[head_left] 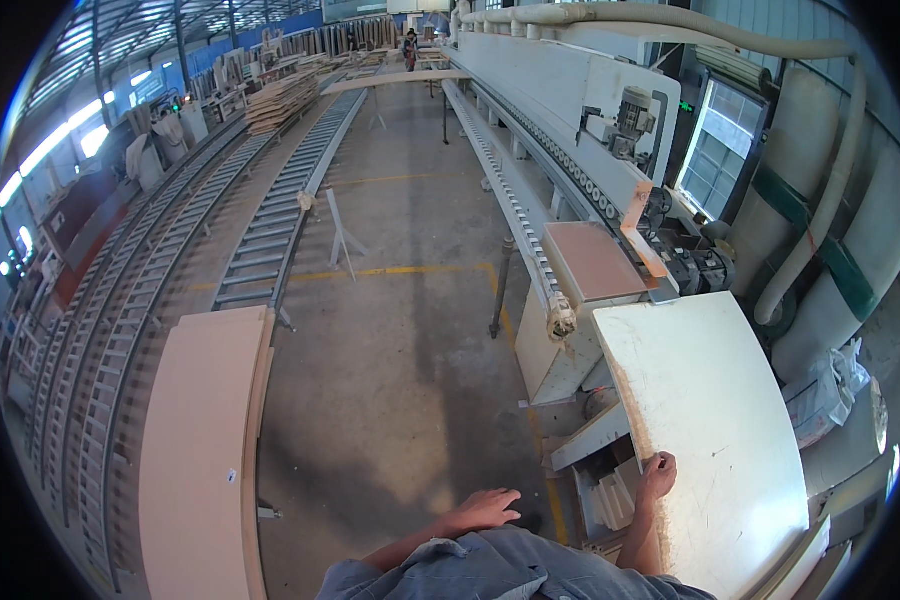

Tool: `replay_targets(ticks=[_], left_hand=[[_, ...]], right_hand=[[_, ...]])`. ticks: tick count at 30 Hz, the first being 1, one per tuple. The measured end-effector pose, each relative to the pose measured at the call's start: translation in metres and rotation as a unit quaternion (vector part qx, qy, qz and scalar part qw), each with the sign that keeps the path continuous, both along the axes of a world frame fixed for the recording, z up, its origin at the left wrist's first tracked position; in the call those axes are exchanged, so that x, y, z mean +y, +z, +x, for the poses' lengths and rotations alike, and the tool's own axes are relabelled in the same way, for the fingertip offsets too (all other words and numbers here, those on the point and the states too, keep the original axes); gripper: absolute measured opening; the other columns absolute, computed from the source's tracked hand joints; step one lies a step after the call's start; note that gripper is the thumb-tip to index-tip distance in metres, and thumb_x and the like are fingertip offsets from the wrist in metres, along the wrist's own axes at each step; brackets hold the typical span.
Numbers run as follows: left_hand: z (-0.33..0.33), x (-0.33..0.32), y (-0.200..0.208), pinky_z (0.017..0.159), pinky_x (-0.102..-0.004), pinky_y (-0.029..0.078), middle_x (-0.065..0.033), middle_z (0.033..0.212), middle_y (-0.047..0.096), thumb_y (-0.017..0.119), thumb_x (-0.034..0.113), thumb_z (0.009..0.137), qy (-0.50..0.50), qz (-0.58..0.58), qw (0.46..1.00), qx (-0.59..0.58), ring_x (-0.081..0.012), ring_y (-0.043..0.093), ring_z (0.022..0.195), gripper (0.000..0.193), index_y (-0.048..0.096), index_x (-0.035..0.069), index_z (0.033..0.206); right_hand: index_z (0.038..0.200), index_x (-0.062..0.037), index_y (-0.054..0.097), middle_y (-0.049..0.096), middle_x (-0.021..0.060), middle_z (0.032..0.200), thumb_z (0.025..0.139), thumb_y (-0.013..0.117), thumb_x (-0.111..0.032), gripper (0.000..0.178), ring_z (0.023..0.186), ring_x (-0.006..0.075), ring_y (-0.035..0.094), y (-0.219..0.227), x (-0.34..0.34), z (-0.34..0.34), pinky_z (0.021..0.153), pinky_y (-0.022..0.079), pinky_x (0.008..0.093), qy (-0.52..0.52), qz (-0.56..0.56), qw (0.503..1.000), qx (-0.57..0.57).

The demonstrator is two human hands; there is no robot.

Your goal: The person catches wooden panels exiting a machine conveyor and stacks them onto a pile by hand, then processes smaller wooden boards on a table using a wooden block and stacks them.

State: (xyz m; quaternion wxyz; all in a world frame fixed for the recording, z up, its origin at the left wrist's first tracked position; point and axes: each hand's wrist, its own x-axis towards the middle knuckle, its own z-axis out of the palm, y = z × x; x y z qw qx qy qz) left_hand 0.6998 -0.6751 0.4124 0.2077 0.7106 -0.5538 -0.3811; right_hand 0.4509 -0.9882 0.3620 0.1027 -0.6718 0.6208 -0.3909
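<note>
My left hand (488,509) hangs in front of my body above the concrete floor, fingers loosely stretched and nothing in them. At the worn left edge of a large white tabletop (720,410) rests my right hand (658,475), its fingers curled in; no held thing shows there. Under that edge an open compartment (590,500) holds several pale strips (615,497). To my left, a stack of long pinkish-beige boards (202,420) lies with a small white label (232,476) on its top sheet.
Roller conveyors (290,190) run away on the left, one bearing stacked boards (280,100). A long white machine (560,90) with a roller track (505,200) lines the right side, near motors (700,268) and big dust-bag columns (795,150). Far off stands a person (410,48).
</note>
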Motion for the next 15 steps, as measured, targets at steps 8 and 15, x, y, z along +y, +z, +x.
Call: replay_targets(ticks=[8, 15], left_hand=[[0.001, 0.0004, 0.0024, 0.092, -0.046, 0.046, -0.0186, 0.124, 0.056, 0.056, 0.037, 0.091, -0.002, -0.011, 1.0, 0.002, -0.0373, 0.054, 0.115, 0.049, 0.048, 0.006, 0.128], [0.0018, 0.001, -0.0006, 0.093, -0.0456, 0.046, -0.0185, 0.125, 0.056, 0.056, 0.037, 0.091, -0.006, -0.001, 1.0, -0.001, -0.037, 0.054, 0.115, 0.049, 0.048, 0.005, 0.128]], right_hand=[[0.088, -0.0051, 0.063, 0.065, 0.0139, 0.078, 0.086, 0.058, -0.022, 0.018, 0.072, 0.0303, 0.062, 0.0041, 0.004, 0.0029, 0.07, 0.048, 0.042, 0.003, -0.016, 1.0, -0.004], [0.088, -0.0055, 0.063, 0.065, 0.0133, 0.078, 0.087, 0.058, -0.021, 0.017, 0.072, 0.03, 0.062, 0.0062, 0.006, 0.0045, 0.069, 0.048, 0.042, -0.008, -0.018, 1.0, 0.006]])
